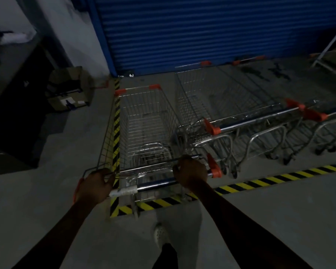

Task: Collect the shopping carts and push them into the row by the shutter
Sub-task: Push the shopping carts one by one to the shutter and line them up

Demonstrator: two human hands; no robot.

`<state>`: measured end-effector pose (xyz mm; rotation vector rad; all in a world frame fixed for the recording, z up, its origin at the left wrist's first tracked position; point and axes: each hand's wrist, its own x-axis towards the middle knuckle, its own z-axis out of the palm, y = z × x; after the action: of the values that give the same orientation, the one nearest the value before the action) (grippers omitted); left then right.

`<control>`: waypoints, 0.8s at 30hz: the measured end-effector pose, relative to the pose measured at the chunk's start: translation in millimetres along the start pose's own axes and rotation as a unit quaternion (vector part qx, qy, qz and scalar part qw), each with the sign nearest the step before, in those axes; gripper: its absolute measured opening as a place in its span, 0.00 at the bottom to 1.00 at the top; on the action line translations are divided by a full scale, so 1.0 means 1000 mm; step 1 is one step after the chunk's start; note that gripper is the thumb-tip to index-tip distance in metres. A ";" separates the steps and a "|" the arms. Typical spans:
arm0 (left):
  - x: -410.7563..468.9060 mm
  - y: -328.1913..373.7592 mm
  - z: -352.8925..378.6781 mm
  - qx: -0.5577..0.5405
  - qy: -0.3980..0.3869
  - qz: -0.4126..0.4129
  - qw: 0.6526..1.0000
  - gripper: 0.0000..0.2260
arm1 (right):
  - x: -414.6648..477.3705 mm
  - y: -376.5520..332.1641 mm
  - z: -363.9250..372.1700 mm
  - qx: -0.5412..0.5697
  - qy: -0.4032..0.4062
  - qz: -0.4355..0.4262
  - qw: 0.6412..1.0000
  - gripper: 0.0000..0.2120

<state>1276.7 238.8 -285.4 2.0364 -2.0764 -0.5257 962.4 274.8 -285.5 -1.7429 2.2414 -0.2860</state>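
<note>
While both my hands grip the rear of the shopping cart (144,121), its long axis runs straight away from me, nose pointing at the blue roller shutter (202,32). My left hand (94,186) is curled around the handle's left end, my right hand (190,174) wrapped over the bar near its orange end cap. It's a silver wire-mesh cart with orange corner bumpers, basket empty, standing inside the yellow-and-black floor tape (260,182). Just beside it on the right sits the row of parked carts (250,117), noses toward the same shutter.
</note>
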 end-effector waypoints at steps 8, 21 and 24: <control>0.097 -0.004 -0.002 -0.017 -0.007 -0.010 1.000 0.21 | 0.082 -0.021 -0.006 -0.026 -0.022 -0.014 0.999 0.18; 0.169 0.003 0.004 -0.025 0.004 -0.001 1.000 0.18 | 0.154 -0.020 -0.004 -0.009 0.019 -0.004 1.000 0.11; 0.168 0.010 0.005 -0.027 0.010 0.008 1.000 0.22 | 0.163 -0.009 0.001 -0.030 0.041 -0.017 0.999 0.13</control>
<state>1258.3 73.0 -305.4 1.9846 -2.0423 -0.5497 933.6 115.3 -300.3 -1.8330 2.3010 -0.3064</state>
